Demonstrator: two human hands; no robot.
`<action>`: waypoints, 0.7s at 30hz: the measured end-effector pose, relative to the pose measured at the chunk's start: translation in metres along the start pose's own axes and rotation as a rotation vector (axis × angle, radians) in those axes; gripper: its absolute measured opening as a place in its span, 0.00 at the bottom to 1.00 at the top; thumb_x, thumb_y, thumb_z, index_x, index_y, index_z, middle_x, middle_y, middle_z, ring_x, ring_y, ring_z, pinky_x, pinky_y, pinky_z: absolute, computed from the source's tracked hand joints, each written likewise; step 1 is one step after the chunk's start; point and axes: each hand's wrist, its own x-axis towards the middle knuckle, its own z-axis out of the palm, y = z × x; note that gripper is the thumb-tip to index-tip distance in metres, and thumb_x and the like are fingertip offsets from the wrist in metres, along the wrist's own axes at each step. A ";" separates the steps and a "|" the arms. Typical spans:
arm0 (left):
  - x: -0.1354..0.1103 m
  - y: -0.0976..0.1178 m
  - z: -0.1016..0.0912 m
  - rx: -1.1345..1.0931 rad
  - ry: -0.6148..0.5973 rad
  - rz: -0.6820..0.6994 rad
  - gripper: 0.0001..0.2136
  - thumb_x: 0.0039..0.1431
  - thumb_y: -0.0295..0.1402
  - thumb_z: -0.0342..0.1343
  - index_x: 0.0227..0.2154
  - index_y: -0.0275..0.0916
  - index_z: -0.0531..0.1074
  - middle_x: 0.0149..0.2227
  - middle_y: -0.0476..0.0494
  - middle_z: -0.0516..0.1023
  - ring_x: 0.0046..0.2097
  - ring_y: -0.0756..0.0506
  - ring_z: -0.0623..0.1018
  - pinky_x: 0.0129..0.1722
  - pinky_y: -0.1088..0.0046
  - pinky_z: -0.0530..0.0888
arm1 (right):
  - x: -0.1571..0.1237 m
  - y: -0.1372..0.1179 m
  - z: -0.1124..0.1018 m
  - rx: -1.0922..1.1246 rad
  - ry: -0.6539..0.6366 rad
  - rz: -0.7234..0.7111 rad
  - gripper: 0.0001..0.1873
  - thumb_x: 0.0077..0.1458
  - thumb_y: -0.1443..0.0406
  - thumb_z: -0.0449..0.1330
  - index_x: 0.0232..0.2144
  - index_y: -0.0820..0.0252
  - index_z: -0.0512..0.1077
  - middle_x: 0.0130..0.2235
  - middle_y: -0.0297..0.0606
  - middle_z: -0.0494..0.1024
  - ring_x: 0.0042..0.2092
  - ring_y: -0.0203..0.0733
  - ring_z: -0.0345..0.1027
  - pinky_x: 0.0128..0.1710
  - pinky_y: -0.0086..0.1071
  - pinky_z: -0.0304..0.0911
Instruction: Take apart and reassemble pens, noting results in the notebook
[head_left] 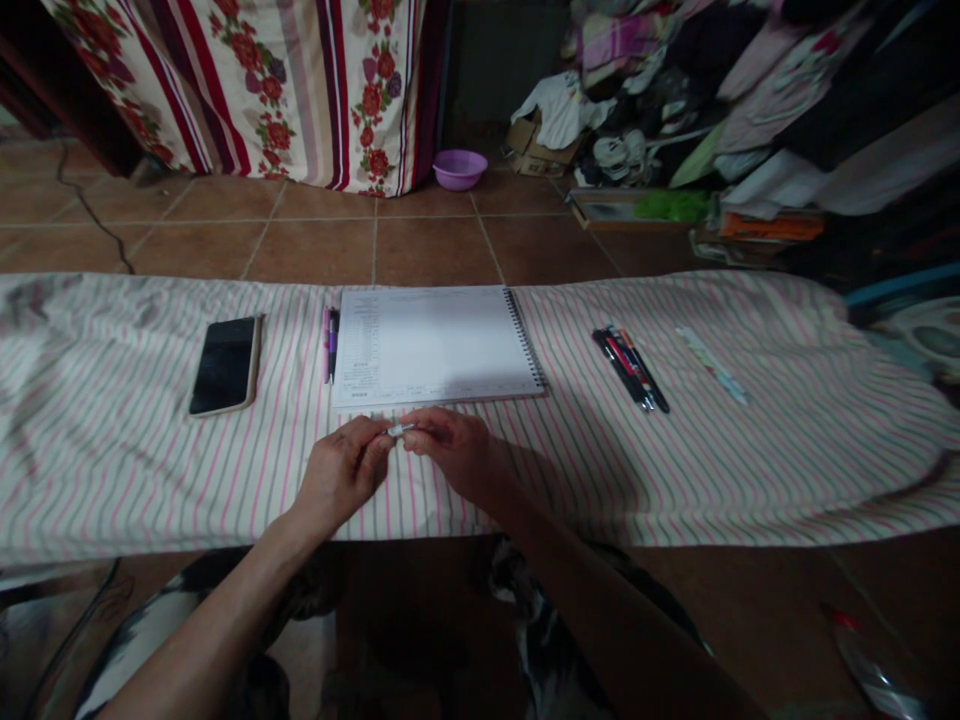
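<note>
My left hand [343, 472] and my right hand [454, 452] meet just in front of a spiral notebook [435, 343] on a striped cloth [675, 460]. Both hands pinch a small white object [400, 430] between their fingertips; I cannot make out what it is. The notebook lies open at a white page with a printed column down its left side. Two pens [330, 342], pink and purple, lie along its left edge.
A dark phone [225, 365] lies left of the notebook. Several pens [630, 367] and a pale strip [711, 364] lie to the right. Beyond the cloth are tiled floor, a purple bowl [459, 168], a floral curtain [300, 80] and piled clothes [675, 90].
</note>
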 end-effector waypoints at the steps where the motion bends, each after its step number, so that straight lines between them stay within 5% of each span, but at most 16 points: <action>1: 0.000 0.001 -0.001 -0.017 -0.003 -0.015 0.10 0.61 0.32 0.45 0.38 0.36 0.70 0.31 0.44 0.75 0.33 0.48 0.76 0.32 0.73 0.72 | 0.000 0.000 0.000 0.006 0.003 0.003 0.08 0.48 0.69 0.59 0.32 0.56 0.75 0.28 0.31 0.79 0.29 0.34 0.72 0.31 0.24 0.65; 21: -0.001 -0.001 0.002 0.082 -0.001 0.045 0.10 0.61 0.30 0.45 0.39 0.34 0.69 0.31 0.42 0.74 0.34 0.47 0.74 0.33 0.72 0.72 | 0.000 0.003 0.004 0.147 0.004 0.109 0.07 0.48 0.66 0.58 0.32 0.58 0.74 0.25 0.31 0.78 0.28 0.35 0.74 0.29 0.25 0.67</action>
